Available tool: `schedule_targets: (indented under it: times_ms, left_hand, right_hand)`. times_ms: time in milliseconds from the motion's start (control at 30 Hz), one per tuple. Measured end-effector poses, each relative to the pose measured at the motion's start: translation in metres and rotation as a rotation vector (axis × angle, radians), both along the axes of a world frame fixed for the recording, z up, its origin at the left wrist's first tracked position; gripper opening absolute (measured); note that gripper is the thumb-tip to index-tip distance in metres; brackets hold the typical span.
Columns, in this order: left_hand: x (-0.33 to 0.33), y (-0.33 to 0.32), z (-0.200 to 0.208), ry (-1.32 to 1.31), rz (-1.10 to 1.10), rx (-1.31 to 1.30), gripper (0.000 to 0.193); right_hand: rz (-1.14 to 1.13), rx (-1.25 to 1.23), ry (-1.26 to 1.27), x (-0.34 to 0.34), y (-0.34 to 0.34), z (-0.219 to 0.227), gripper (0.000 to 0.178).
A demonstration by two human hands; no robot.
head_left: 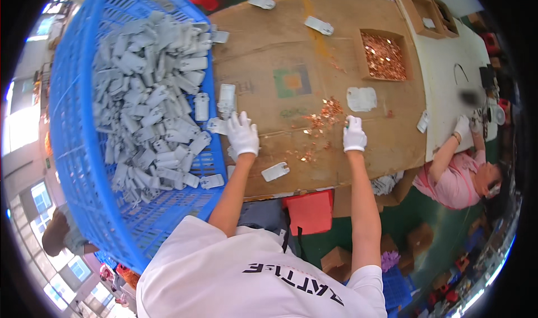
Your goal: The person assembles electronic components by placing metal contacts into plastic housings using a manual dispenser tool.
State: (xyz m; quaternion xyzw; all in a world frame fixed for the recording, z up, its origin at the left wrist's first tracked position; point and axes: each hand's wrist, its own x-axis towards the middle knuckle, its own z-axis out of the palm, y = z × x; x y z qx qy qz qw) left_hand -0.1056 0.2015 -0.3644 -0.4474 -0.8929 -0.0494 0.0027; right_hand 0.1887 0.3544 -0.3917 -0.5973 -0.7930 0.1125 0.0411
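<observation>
My left hand (243, 136), in a white glove, lies at the basket's edge with its fingers stretched and apart. Its fingertips reach beside a light grey plastic housing (217, 126); whether they touch it I cannot tell. Another housing (227, 98) lies just beyond. My right hand (354, 135), also gloved, is curled closed above the cardboard. A small dark greenish bit shows at its fingertips, too small to name. Between my hands are scattered small copper-coloured metal pieces (326, 114). One more grey housing (275, 171) lies near the front edge.
A large blue plastic basket (84, 116) heaped with grey housings stands at left. On the cardboard-covered table (258, 54) are a cardboard box (404, 49) of copper pieces and a flat white piece (362, 99). A person in pink (451, 178) works at right.
</observation>
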Motion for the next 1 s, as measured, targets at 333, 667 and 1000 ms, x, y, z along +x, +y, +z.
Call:
schedule_targets:
  times_ms: [333, 667, 1000]
  left_hand:
    - [0.008, 0.001, -0.013, 0.023, -0.092, 0.127, 0.051]
    - [0.008, 0.001, -0.012, 0.078, -0.119, 0.194, 0.050]
    - [0.010, 0.003, -0.017, 0.122, -0.149, 0.259, 0.043]
  right_hand:
    - [0.151, -0.011, 0.089, 0.030, 0.017, 0.001, 0.031]
    - [0.264, 0.178, 0.088, 0.043, 0.016, -0.015, 0.031]
    - [0.233, 0.263, 0.133, 0.046, 0.020, -0.016, 0.030]
